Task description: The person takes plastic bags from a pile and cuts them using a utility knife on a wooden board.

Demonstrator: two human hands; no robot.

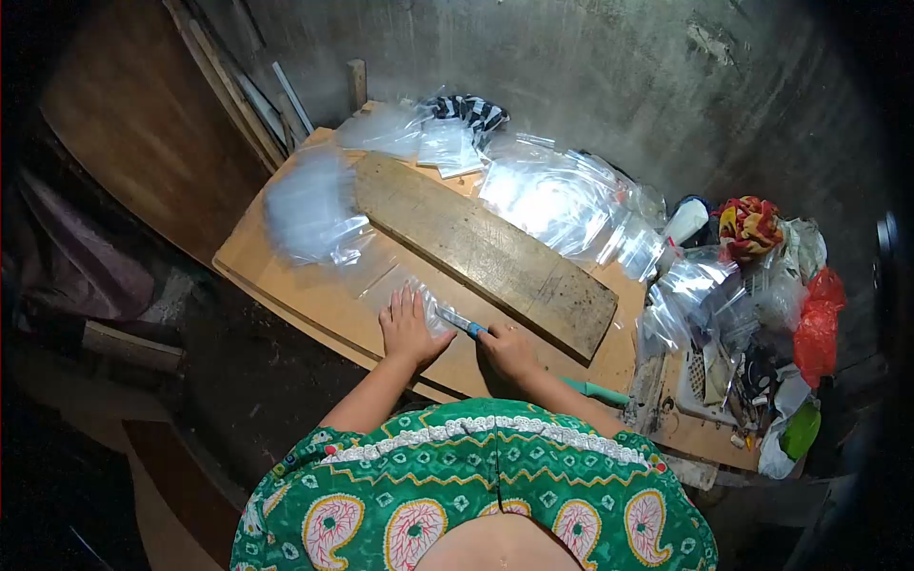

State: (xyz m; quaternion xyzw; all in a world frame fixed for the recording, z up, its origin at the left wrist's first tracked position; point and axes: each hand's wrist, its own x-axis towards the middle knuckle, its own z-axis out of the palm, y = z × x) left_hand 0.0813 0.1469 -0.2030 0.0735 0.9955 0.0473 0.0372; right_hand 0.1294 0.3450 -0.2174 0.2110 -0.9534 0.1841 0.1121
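Pressed clear plastic (388, 284) onto the table (333, 301) near mid-frame with a flat, unclenched left hand (409, 333), probably against slipping, and clasped a blue-handled knife (470, 327) in the right hand (509, 352), seemingly angled to bring its blade to the plastic, below the plank (495, 257).

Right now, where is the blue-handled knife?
Near the head view's centre, the knife is in the right hand, beside the left hand and this side of the wooden board.

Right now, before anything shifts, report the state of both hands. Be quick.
Left hand: open, laid palm down on clear plastic.
Right hand: closed, holding a blue-handled knife.
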